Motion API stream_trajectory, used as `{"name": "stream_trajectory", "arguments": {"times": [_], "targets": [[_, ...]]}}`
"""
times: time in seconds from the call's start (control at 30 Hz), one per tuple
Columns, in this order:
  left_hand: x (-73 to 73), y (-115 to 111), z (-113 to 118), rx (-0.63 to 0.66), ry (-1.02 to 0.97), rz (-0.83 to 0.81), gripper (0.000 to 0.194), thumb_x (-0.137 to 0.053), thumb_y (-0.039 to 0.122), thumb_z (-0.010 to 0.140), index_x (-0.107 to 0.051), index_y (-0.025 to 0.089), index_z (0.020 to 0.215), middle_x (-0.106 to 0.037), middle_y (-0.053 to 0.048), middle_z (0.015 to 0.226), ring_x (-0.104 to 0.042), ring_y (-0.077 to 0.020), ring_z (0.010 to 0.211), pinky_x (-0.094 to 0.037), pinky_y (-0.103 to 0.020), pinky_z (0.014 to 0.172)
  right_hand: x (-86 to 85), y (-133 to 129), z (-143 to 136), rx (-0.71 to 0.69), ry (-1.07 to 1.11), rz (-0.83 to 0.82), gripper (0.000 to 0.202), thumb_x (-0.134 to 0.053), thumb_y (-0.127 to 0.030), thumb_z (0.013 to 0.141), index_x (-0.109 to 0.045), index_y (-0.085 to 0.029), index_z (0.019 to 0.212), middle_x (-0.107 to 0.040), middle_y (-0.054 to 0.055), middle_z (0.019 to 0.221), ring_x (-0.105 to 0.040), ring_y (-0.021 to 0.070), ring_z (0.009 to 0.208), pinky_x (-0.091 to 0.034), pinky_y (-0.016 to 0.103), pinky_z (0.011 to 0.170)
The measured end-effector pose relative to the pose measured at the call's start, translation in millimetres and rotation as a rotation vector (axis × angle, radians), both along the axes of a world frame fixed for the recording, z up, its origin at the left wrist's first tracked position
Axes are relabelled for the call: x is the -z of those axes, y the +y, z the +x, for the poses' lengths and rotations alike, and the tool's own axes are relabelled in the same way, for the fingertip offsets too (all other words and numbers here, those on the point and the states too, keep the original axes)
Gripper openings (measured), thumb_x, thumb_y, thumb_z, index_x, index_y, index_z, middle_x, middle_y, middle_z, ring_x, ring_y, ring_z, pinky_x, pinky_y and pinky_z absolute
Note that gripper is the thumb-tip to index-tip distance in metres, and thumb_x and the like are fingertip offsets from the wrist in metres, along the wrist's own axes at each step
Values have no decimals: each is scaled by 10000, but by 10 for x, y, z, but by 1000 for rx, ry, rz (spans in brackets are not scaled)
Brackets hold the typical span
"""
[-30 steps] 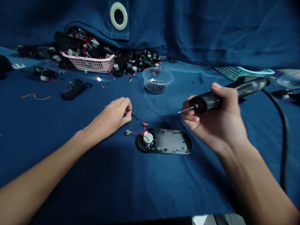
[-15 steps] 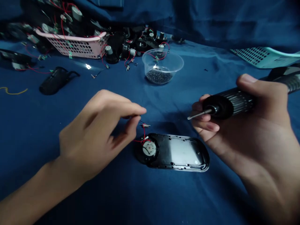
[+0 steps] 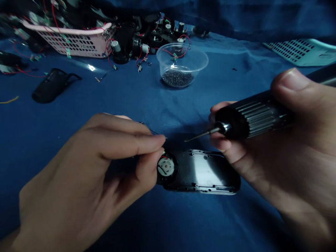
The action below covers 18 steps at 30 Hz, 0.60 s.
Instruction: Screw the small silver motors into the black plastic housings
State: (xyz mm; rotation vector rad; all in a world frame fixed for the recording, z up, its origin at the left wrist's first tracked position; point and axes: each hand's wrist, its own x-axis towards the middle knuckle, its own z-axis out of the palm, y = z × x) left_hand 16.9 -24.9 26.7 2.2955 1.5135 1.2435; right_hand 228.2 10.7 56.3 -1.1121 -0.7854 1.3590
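My left hand (image 3: 105, 164) is closed in a pinch just above the left end of a black oval housing (image 3: 207, 171); what its fingertips grip is mostly hidden, with a thin dark wire beside them. A round white motor (image 3: 166, 166) sits in the housing's left end, partly behind my fingers. My right hand (image 3: 283, 150) is wrapped round a black electric screwdriver (image 3: 257, 113), whose thin bit points left and down, above the housing and not touching it.
A clear bowl (image 3: 182, 64) of small dark screws stands behind the housing. At the back left is a pink basket (image 3: 73, 42) of black parts and red wires, with more parts beside it. A black shell (image 3: 52, 85) lies left; a teal basket (image 3: 301, 52) is at back right.
My left hand has come nearer and lower, its fingertips now closed over the small wired part by the motor. The screwdriver bit has moved left, towards the left hand.
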Motion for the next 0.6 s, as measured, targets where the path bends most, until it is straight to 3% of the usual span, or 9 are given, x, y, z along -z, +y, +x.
{"name": "stream_trajectory", "arguments": {"times": [0.13,0.37,0.47,0.6], "targets": [[33,-37,-13,-51,-11,-82,117,-623,395,896,-618,402,1013,-674,71,1059,-686,-172,995,-620,-401,842,16,-30,-27,-100,26,43,149,-728,-380,752,-664,-268,677,-716,-41,674,-702,145,575,-615,228,535],[22,-132,62,-137,38,-141,140,-598,511,872,-634,383,915,-709,134,1089,-720,-159,882,-627,-387,782,32,-58,-29,-255,16,112,117,-738,-387,760,-703,-294,697,-761,-54,811,-717,103,615,-618,200,656],[24,-130,65,-119,7,-166,111,-623,464,864,-624,374,930,-692,114,1124,-713,-148,875,-635,-333,675,36,-48,-53,-192,3,99,127,-772,-391,711,-686,-301,732,-725,-61,718,-716,126,604,-634,233,622],[20,-91,57,-48,-17,-161,85,-643,381,862,-613,348,934,-689,78,1098,-711,-144,851,-633,-297,601,-3,9,-180,-64,-51,-61,259,-798,-378,669,-655,-328,880,-639,-66,609,-708,168,623,-619,256,522]]}}
